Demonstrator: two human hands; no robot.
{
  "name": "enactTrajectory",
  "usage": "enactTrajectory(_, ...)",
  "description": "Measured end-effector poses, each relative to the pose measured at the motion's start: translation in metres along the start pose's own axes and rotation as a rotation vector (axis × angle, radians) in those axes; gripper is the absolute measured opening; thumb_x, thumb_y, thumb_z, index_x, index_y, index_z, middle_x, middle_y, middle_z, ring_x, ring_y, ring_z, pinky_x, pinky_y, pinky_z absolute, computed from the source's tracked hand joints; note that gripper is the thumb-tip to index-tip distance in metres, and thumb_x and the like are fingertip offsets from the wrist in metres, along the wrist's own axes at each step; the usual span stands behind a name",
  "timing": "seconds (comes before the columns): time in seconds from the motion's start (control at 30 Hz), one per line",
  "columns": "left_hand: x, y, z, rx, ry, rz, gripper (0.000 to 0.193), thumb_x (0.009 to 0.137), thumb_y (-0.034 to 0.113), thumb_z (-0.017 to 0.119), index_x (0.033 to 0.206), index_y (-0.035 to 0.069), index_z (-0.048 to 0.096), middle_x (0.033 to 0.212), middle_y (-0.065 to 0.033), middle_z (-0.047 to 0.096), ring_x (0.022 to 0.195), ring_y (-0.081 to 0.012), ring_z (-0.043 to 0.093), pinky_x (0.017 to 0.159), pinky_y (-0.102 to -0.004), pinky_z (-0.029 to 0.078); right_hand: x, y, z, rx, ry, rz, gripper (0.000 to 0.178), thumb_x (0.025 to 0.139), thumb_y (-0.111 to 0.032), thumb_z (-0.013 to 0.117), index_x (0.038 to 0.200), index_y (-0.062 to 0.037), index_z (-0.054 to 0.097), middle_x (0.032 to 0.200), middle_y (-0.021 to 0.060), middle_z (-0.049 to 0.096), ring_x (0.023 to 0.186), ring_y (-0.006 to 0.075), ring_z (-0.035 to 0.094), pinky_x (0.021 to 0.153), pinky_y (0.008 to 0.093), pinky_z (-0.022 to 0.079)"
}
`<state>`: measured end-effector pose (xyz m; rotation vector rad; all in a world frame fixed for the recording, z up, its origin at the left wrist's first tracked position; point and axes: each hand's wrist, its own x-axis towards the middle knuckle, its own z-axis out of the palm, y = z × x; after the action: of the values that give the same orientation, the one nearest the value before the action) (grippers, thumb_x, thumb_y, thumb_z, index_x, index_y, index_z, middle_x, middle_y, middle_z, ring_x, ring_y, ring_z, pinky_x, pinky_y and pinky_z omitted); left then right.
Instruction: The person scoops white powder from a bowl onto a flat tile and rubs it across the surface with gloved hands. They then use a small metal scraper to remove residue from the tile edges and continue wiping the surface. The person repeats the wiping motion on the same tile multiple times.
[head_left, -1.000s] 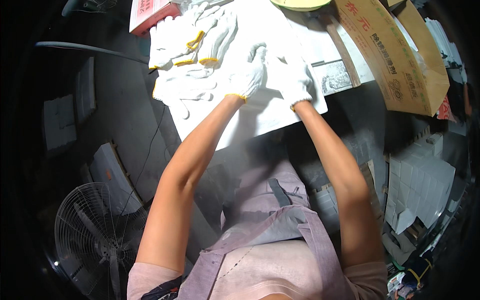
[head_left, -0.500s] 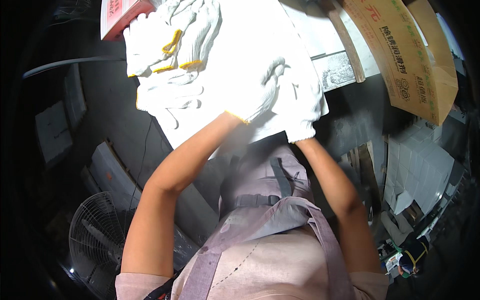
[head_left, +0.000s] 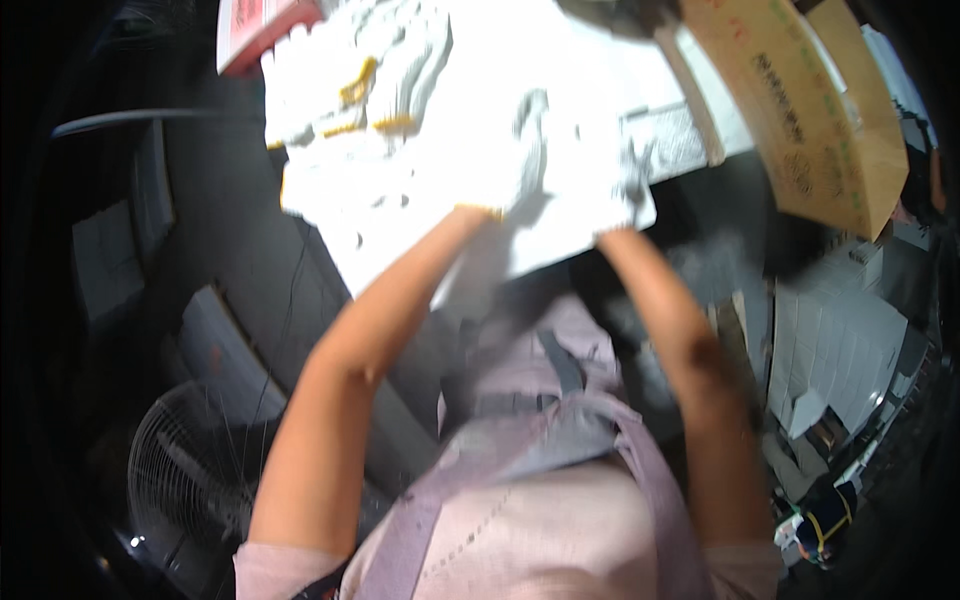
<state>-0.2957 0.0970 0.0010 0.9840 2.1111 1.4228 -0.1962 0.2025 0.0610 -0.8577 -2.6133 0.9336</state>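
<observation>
My left hand (head_left: pixel 517 165), in a white knitted glove with a yellow cuff edge, is over a bright white table surface (head_left: pixel 400 260). To its right, near the table's corner, my right hand (head_left: pixel 618 190) wears a white glove too. Glare and motion blur wash out the fingers of both, so their grip and anything in them cannot be made out. Left of my left hand lies a pile of white knitted gloves (head_left: pixel 400 75) with yellow cuffs. A single glove (head_left: pixel 325 190) rests just below the pile.
A red and white box (head_left: pixel 258 35) stands at the far left of the table. On the right are a wooden strip (head_left: pixel 692 95) and an open cardboard box (head_left: pixel 800 125). A wire-caged fan (head_left: pixel 185 470) is at lower left; another person (head_left: pixel 825 520) shows at lower right.
Both my hands have moved slightly away from my body; the left has also shifted a little left. The view has shifted slightly and blurred. The glove pile looks unchanged.
</observation>
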Motion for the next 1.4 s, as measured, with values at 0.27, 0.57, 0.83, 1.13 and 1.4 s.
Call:
enactTrajectory(0.27,0.011,-0.008,0.005,-0.384,0.185,0.034,0.042,0.111,0.026,0.051,0.141,-0.001,0.059,0.12,-0.0136,0.071,0.109,-0.0253,0.067,0.097,-0.0347,0.055,0.002,-0.021,-0.018,-0.091,0.083,0.069,0.041,0.1,-0.044,0.059,0.117,-0.0108,0.075,0.119,0.017,0.071,0.103,0.0356,0.069,0.091,0.0456,0.057)
enactTrajectory(0.57,0.012,0.021,-0.014,0.027,0.061,-0.008,0.045,0.112,0.025,0.048,0.151,0.003,0.048,0.13,-0.0169,0.067,0.116,-0.0283,0.065,0.101,-0.031,0.052,0.023,-0.032,-0.035,0.028,-0.159,0.295,0.044,0.103,-0.046,0.055,0.118,-0.0098,0.075,0.116,0.0189,0.072,0.104,0.0356,0.069,0.091,0.0459,0.057)
enactTrajectory(0.83,0.01,0.037,-0.005,-0.329,0.16,-0.134,0.041,0.112,0.017,0.048,0.15,0.001,0.051,0.131,-0.0159,0.068,0.118,-0.023,0.065,0.105,-0.0306,0.05,0.022,-0.011,-0.013,-0.02,-0.072,0.16,0.049,0.102,-0.052,0.056,0.128,-0.0132,0.07,0.129,0.0199,0.066,0.117,0.0376,0.065,0.095,0.0483,0.056)
enactTrajectory(1.13,0.02,0.044,-0.011,0.189,0.238,-0.203,0.035,0.111,0.027,0.053,0.138,0.009,0.064,0.123,-0.0173,0.072,0.109,-0.0299,0.069,0.099,-0.0389,0.052,0.09,-0.025,-0.029,0.399,-0.083,0.078,0.037,0.094,-0.04,0.067,0.12,-0.0153,0.074,0.121,0.0183,0.07,0.108,0.0369,0.07,0.092,0.0477,0.057)
enactTrajectory(1.4,0.035,0.066,-0.021,0.408,0.345,-0.052,0.016,0.097,0.015,0.065,0.109,0.01,0.074,0.088,-0.0108,0.075,0.086,-0.0323,0.072,0.082,-0.0428,0.055,0.255,-0.079,0.04,-0.235,-0.041,-0.422,0.033,0.1,-0.043,0.061,0.123,-0.0272,0.077,0.126,0.0067,0.071,0.116,0.03,0.068,0.099,0.0468,0.054)
